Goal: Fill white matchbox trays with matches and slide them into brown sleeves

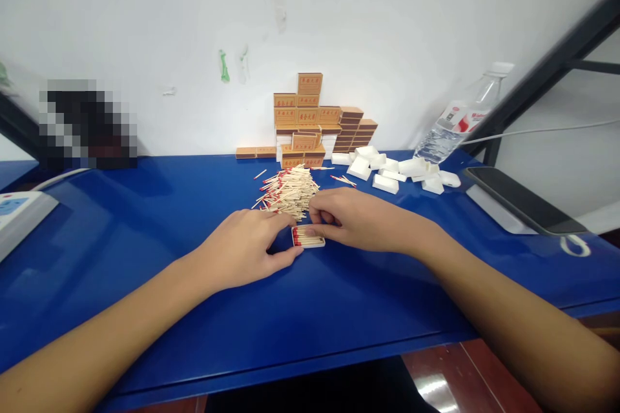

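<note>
A small white matchbox tray (310, 239) holding red-tipped matches lies on the blue table (145, 232). My left hand (247, 245) curls around the tray's left end, thumb and fingers closed on it. My right hand (353, 216) rests over the tray's right end, fingers pinched together on the matches there. Just behind both hands lies a loose pile of matches (290, 190).
Stacked orange matchbox sleeves (310, 119) stand against the white wall. Several empty white trays (397, 171) lie at the right, beside a leaning plastic bottle (460, 122). A phone (523, 197) rests at far right, a white power strip (19, 213) at far left.
</note>
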Available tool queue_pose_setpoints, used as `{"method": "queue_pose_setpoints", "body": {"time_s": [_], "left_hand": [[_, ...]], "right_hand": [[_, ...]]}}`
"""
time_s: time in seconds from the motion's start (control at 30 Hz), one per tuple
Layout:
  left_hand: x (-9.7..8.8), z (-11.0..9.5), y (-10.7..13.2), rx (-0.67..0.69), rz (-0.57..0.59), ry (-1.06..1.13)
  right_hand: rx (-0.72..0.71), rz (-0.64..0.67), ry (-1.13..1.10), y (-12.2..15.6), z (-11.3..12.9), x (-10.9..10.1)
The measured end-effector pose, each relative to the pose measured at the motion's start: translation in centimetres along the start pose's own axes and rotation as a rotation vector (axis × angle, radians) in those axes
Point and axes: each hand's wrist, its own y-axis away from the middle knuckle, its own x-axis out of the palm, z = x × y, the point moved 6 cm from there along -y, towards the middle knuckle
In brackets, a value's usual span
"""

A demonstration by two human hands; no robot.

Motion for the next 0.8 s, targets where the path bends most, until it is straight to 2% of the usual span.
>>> {"method": "queue_pose_setpoints", "body": {"time_s": [0.13,0.63,0.7,0.8], "left_hand": [[0.0,0.0,0.0,0.0,0.013,-0.001],[0.1,-0.2,0.0,0.014,0.023,-0.01],[0.1,-0.2,0.0,0.018,0.019,-0.02],[0.0,-0.2,0.0,0.033,0.006,-0.034]], "right_hand": [[0.021,-0.042,0.011,-0.2,0.1,-0.2],[0.033,-0.005,-0.015,-0.2,0.3,0.3],[0.009,-0.023,-0.031,-0.2,0.5,0.1],[-0.103,-0.053,-0.11,0.0,1.5,-0.3]]}}
